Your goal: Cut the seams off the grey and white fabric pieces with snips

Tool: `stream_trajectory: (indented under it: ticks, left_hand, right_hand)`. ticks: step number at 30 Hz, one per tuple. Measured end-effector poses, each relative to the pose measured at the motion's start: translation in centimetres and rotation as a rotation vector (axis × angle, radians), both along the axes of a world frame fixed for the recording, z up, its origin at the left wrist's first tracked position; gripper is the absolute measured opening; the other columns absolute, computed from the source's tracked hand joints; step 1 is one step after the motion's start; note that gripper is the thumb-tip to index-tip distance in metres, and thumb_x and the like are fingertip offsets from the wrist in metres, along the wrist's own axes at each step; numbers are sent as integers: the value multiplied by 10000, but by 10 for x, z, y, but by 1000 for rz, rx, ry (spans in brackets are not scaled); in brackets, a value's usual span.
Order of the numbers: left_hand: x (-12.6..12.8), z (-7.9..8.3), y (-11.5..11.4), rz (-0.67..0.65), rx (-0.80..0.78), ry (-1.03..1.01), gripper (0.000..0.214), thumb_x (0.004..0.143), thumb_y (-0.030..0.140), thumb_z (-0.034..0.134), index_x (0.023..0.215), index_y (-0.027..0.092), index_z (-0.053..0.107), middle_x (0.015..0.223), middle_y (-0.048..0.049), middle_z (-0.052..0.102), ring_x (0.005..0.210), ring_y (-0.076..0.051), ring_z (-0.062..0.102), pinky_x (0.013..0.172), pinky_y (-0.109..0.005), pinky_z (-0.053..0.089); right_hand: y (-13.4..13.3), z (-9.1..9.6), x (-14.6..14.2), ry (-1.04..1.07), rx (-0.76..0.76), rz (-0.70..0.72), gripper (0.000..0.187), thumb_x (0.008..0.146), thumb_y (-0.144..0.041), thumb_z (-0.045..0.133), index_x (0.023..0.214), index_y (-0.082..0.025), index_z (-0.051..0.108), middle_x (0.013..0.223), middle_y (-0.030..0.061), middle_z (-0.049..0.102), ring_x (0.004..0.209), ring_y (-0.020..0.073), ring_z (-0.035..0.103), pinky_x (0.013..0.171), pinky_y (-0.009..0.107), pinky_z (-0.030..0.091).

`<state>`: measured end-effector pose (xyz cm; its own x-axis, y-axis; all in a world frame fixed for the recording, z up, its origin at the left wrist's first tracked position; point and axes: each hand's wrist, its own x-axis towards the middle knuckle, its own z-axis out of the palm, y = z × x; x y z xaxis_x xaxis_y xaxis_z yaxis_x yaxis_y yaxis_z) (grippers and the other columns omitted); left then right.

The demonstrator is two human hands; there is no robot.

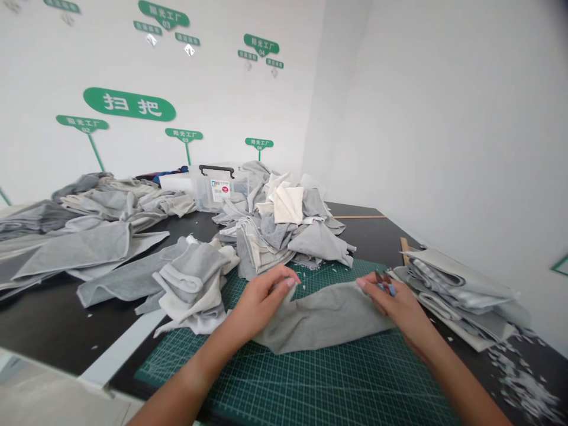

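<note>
A grey piece of cloth (323,319) hangs between my two hands over a green cutting mat (355,378). My left hand (266,296) pinches its upper left corner between thumb and fingertips. The upper right edge is pinched by my right hand (388,299). Small thread snips (385,284) with blue on them are tucked in that same right hand, blades pointing up past the fingers. The cloth's lower edge sags close to the mat; whether it touches I cannot tell.
Heaps of grey and white cloths (284,231) lie behind the mat, with more cloths (190,284) at the left. A clear plastic box (199,186) stands at the back. On the right are a folded stack (457,296), wooden strip (404,248) and scattered scraps (523,378).
</note>
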<state>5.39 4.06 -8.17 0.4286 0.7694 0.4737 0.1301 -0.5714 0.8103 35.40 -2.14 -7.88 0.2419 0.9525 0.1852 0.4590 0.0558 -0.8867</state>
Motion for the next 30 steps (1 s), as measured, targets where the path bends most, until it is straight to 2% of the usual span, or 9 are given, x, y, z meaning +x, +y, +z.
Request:
stream_trajectory:
  ticks: [2,4,6,8,11,14,18,24,30]
  left_hand:
    - [5,-4,-3,-50,11,67,296,989,393,480,982,222,721,934,-45,708,875,-198,635,818,-290,469]
    - [8,-7,-7,-50,5,142,292,978,410,503,1054,239,727,829,-20,702,749,-175,622,730,-265,463]
    - [10,-9,-13,-59,3,211,314,969,425,521,1169,269,707,766,8,695,627,-152,584,648,-246,443]
    - [11,-10,-18,-115,22,241,339,972,408,522,1259,307,673,892,10,739,668,-152,625,681,-240,461]
    - [13,-12,-22,-230,59,257,332,991,376,498,1273,342,671,1162,12,737,956,-190,697,864,-252,474]
    - [13,-14,-22,-292,58,291,303,999,373,489,1202,345,713,1140,27,751,1038,-201,697,888,-248,463]
    - [14,-18,-20,-272,13,295,257,961,397,566,1138,318,735,1067,32,764,971,-195,703,834,-236,460]
    - [16,-20,-20,-158,41,276,169,951,379,587,977,270,714,874,48,734,782,-149,653,705,-215,412]
    - [17,-23,-20,-11,85,311,188,935,428,605,935,253,675,752,54,688,627,-129,577,654,-229,382]
  right_hand:
    - [-7,6,-15,-153,17,159,332,926,-511,619,843,-193,669,775,10,603,722,160,504,631,247,351]
    - [-15,9,-28,-235,-7,324,335,965,-488,573,840,-197,683,828,14,627,777,168,528,669,249,368]
    - [-20,7,-38,-258,-57,407,320,981,-477,553,871,-213,698,839,8,643,774,164,536,667,243,378]
    - [-23,3,-45,-269,-99,437,293,979,-467,558,890,-230,706,832,1,653,752,156,537,650,235,384]
    - [-24,-2,-50,-277,-124,465,254,970,-452,574,914,-247,712,848,-7,666,770,155,558,662,225,403]
    - [-25,-3,-52,-293,-118,464,267,975,-461,559,911,-248,707,821,-10,652,753,151,547,657,222,397]
    - [-27,1,-55,-312,-110,450,253,987,-444,544,911,-245,681,770,-18,613,703,141,515,617,220,358]
    - [-26,-5,-56,-393,-96,398,208,1001,-433,519,979,-273,651,622,-46,430,572,133,382,552,238,251]
    - [-23,-12,-58,-432,-39,347,242,1009,-477,504,1018,-278,640,628,-42,459,573,144,427,564,242,266]
